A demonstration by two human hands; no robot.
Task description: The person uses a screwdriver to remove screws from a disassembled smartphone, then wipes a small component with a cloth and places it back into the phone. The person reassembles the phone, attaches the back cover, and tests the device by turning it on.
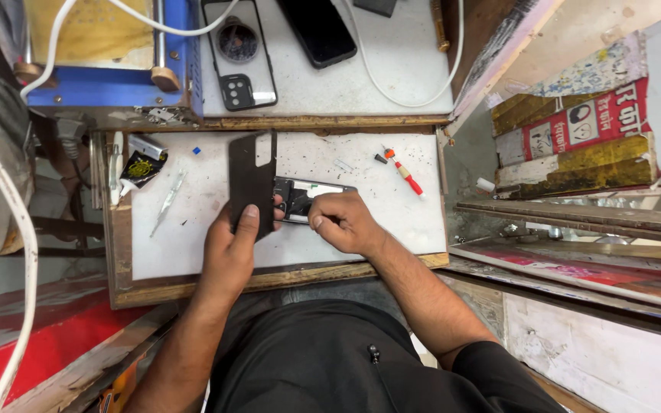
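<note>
White worktop (pixel 193 237), wooden frame, cluttered stall

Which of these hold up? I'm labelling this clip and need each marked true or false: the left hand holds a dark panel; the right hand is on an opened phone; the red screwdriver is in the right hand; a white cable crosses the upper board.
1. The left hand holds a dark panel: true.
2. The right hand rests on the opened phone: true.
3. The red screwdriver is in the right hand: false; it lies on the white board, apart from both hands.
4. A white cable crosses the upper board: true.
5. Tweezers are held by the left hand: false; they lie on the board.
</note>
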